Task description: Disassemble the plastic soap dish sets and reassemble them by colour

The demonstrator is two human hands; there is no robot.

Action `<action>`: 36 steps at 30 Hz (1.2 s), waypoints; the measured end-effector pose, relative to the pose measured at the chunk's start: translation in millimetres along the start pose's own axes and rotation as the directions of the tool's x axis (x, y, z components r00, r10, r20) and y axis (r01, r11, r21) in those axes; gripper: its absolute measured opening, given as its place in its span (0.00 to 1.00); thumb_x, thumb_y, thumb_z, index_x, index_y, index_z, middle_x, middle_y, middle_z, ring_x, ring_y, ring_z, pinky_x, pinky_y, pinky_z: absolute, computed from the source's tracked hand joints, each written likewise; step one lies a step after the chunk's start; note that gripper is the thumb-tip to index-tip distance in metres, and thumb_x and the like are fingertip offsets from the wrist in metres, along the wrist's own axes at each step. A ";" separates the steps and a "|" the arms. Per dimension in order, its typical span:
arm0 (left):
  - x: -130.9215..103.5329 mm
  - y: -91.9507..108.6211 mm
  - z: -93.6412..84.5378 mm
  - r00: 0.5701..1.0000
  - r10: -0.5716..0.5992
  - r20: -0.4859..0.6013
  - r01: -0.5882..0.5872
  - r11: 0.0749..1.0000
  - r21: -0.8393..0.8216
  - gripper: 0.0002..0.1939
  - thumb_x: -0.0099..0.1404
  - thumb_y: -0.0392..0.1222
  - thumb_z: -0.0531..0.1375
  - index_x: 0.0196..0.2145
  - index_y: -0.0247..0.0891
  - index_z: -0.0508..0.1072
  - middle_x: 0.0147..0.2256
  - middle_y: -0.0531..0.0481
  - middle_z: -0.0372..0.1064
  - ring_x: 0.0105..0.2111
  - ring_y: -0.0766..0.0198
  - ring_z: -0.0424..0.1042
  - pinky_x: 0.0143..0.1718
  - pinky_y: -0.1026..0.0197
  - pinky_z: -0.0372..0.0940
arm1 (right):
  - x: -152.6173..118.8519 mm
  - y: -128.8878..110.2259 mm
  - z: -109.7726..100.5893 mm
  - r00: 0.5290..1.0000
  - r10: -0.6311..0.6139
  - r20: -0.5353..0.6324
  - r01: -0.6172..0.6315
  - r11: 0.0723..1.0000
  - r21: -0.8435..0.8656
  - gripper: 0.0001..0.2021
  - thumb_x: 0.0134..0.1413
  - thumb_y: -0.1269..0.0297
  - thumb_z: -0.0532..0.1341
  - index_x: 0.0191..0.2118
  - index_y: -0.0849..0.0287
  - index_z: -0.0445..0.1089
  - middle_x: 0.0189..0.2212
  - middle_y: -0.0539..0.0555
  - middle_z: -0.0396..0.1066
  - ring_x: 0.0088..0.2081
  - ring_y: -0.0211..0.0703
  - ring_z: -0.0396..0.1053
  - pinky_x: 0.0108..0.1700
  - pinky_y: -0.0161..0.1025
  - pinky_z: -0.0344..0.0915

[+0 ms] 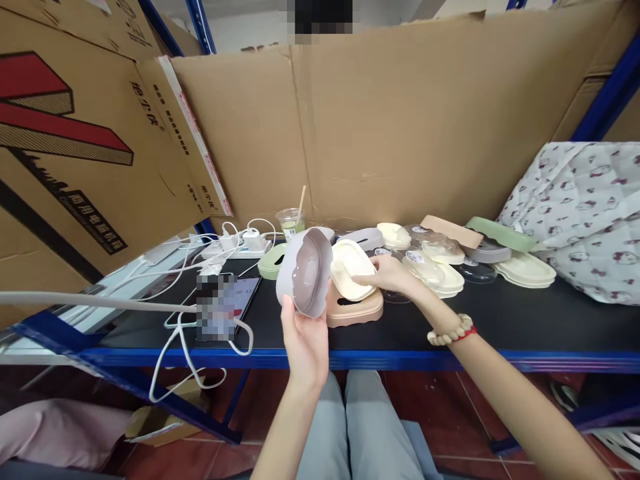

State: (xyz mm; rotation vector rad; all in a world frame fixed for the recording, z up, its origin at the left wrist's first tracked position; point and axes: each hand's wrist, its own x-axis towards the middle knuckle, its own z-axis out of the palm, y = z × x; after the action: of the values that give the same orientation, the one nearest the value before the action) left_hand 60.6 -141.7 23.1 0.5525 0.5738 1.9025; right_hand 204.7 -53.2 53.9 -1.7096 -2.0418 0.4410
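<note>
Tilted up on its side, a grey oval shell (313, 272) with a wavy rim is gripped from below by my left hand (306, 333). Its hollow inside faces right. My right hand (387, 275) pinches a cream oval piece (351, 270) by its right edge, close beside the shell. Under the cream piece, a peach oval cover (357, 312) with a dark slot lies on the black table top. Left of the shell lies a green cover (273, 262), partly hidden behind it.
Cream pieces (525, 269), clear lids (477, 271) and peach, grey and green covers are spread at the right. A drink cup (290, 223), power strip (240, 249), cables and a phone (225, 307) stand or lie left. A patterned cloth (580, 220) is far right.
</note>
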 end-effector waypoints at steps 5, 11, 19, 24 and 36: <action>3.7 -23.1 -13.5 0.982 0.189 -0.002 -0.181 0.942 0.283 0.32 0.57 0.61 0.61 0.53 0.40 0.71 0.55 0.41 0.69 0.58 0.51 0.65 0.59 0.53 0.60 | -22.8 -7.5 9.8 0.959 -0.054 -0.279 0.181 0.873 0.453 0.11 0.47 0.61 0.58 0.33 0.60 0.73 0.29 0.53 0.76 0.31 0.45 0.71 0.32 0.38 0.65; 2.1 -41.3 -27.3 0.742 0.598 0.303 -0.605 0.402 0.688 0.29 0.58 0.49 0.65 0.56 0.48 0.68 0.65 0.43 0.48 0.65 0.49 0.52 0.61 0.52 0.57 | -50.0 -35.5 24.6 0.970 -0.084 -0.226 0.229 0.609 0.759 0.15 0.47 0.57 0.58 0.39 0.58 0.73 0.31 0.50 0.74 0.33 0.42 0.70 0.36 0.38 0.67; -12.7 -22.5 -17.3 0.516 0.671 0.533 -0.699 -0.031 0.715 0.24 0.57 0.39 0.66 0.52 0.46 0.72 0.65 0.43 0.46 0.64 0.44 0.53 0.63 0.41 0.52 | -62.6 -42.6 37.1 0.990 -0.061 0.131 -0.127 0.061 0.990 0.26 0.44 0.43 0.60 0.46 0.53 0.72 0.41 0.52 0.76 0.50 0.49 0.70 0.49 0.43 0.69; -14.2 -20.5 -19.7 0.550 0.603 0.578 -0.704 -0.037 0.709 0.23 0.56 0.41 0.66 0.51 0.44 0.71 0.65 0.41 0.45 0.65 0.45 0.51 0.63 0.43 0.52 | -60.6 -43.0 43.9 0.995 -0.045 0.091 -0.088 0.053 0.995 0.28 0.38 0.44 0.65 0.46 0.54 0.71 0.40 0.52 0.76 0.47 0.51 0.72 0.49 0.45 0.69; 2.4 -1.3 -19.3 0.938 0.241 -0.247 -0.120 0.899 0.421 0.36 0.35 0.72 0.65 0.30 0.39 0.67 0.30 0.49 0.70 0.31 0.59 0.71 0.31 0.59 0.67 | -72.2 -15.4 52.9 0.794 -0.451 -0.408 0.608 0.580 0.543 0.31 0.36 0.62 0.68 0.51 0.56 0.65 0.48 0.58 0.69 0.51 0.53 0.66 0.52 0.47 0.63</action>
State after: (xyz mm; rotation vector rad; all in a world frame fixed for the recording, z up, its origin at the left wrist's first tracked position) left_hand 48.8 -141.7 7.5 0.6025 1.1626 2.0727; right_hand 174.3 -125.1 7.4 -0.6304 -1.7982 0.6193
